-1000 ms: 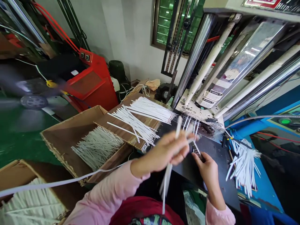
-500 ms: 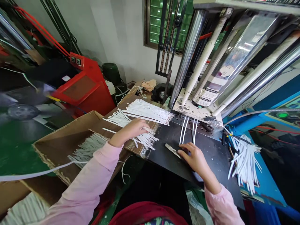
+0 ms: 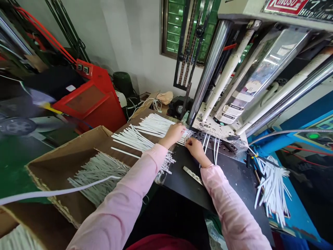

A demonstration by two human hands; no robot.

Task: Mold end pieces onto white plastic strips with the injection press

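My left hand (image 3: 174, 134) is closed over the right-hand ends of the far pile of white cables (image 3: 155, 124), its fingertips pinched on a cable end. Just right of it, my right hand (image 3: 195, 149) is closed too, thumb and fingers together beside the same ends; what it pinches is too small to make out. A nearer pile of white cables (image 3: 132, 138) lies partly under my left forearm. The small metal mould bar (image 3: 191, 174) rests on the black table (image 3: 179, 180). Several white cables (image 3: 215, 151) run out from beneath the press.
The upright press (image 3: 221, 119) with steel columns stands behind the table. A bundle of white cables (image 3: 272, 187) hangs at the right on a blue surface. At left, a cardboard box (image 3: 39, 166) holds more cables, near a fan (image 3: 18, 126) and a red machine (image 3: 91, 100).
My left hand has moved right and away from me, from the near pile to the far pile's ends. My right hand has left the mould bar and come beside it.
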